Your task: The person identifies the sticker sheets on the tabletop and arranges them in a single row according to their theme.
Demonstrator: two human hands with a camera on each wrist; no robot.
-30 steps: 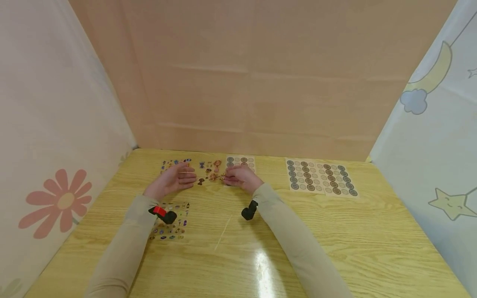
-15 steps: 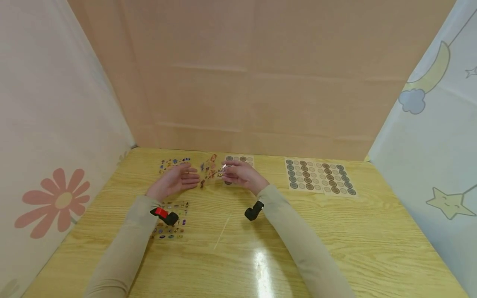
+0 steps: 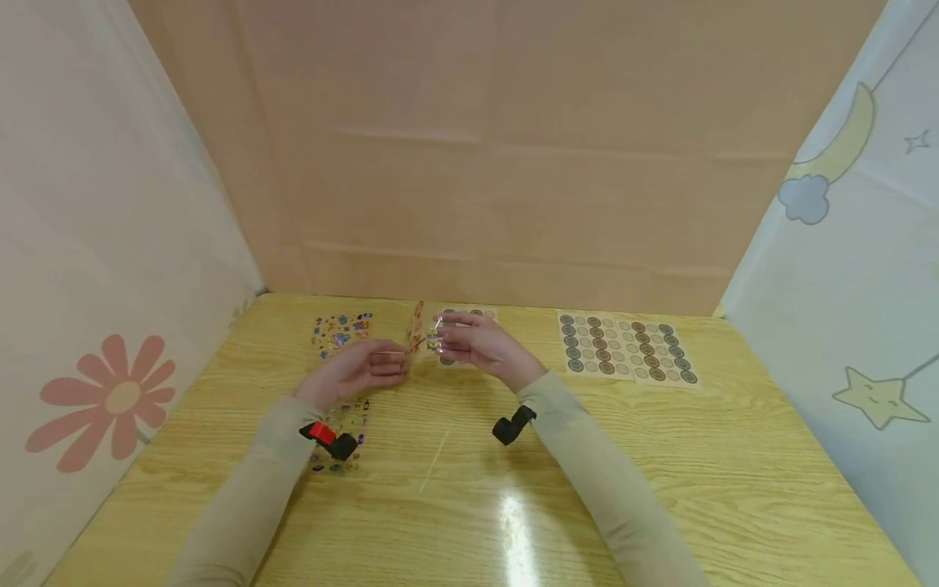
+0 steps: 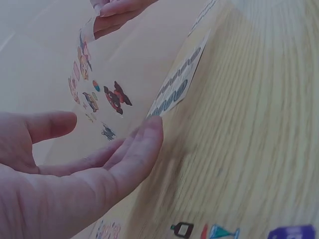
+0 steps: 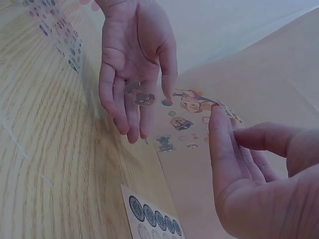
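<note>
I see the clear sticker sheet [image 5: 182, 124] held up over the table's [image 3: 587, 473] far side, between the hands; its long axis I can't tell. The right hand [image 3: 487, 346] pinches its right edge; the left hand [image 3: 352, 371], thumb and fingers parted, is just left, contact unclear.

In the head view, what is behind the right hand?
A pale sheet with printed circles lies on the table behind the right hand. Its top strip and some of its lower left show; the hand covers the middle, so what is printed there cannot be seen.
</note>
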